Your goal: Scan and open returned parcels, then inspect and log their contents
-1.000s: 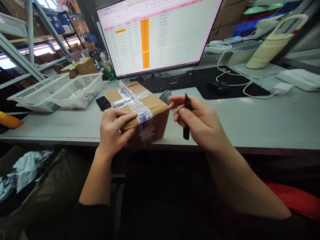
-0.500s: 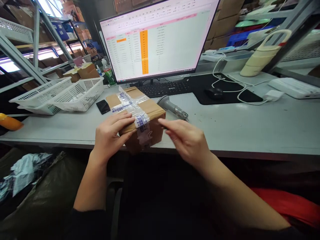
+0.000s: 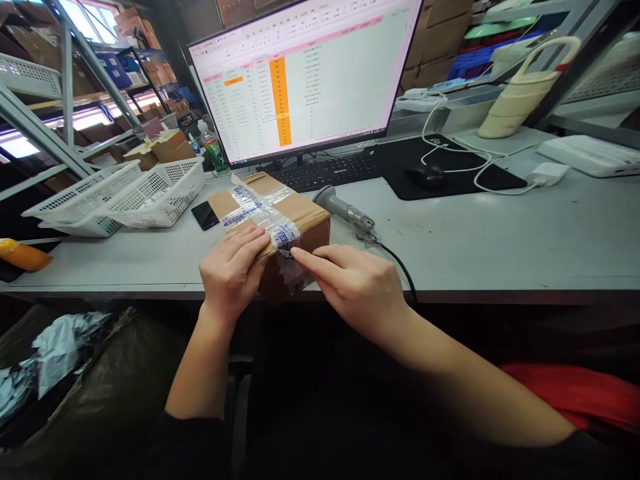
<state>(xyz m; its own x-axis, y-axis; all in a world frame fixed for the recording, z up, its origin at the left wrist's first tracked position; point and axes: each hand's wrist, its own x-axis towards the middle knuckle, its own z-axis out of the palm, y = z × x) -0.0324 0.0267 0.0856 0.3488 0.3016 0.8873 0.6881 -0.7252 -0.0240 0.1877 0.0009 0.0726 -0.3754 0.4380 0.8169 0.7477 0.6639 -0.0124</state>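
Observation:
A brown cardboard box (image 3: 303, 212), sealed with clear tape printed in blue, sits at the near edge of the grey table (image 3: 500, 233). My left hand (image 3: 233, 270) holds its near left corner, fingers laid over the top. My right hand (image 3: 355, 283) is closed round a thin black tool. Only the tool's tip (image 3: 286, 254) shows, touching the tape at the box's near top edge.
A grey barcode scanner (image 3: 340, 205) lies right of the box, a black phone (image 3: 205, 215) to its left. White mesh baskets (image 3: 165, 193) stand at the left. Behind are a monitor (image 3: 310, 73), keyboard (image 3: 325, 172) and mouse (image 3: 425, 177). A dark bag (image 3: 100, 387) sits below left.
My right hand came down from mid-air beside the box to its near top edge, bringing the black tool's tip to the tape. My left hand stayed on the box.

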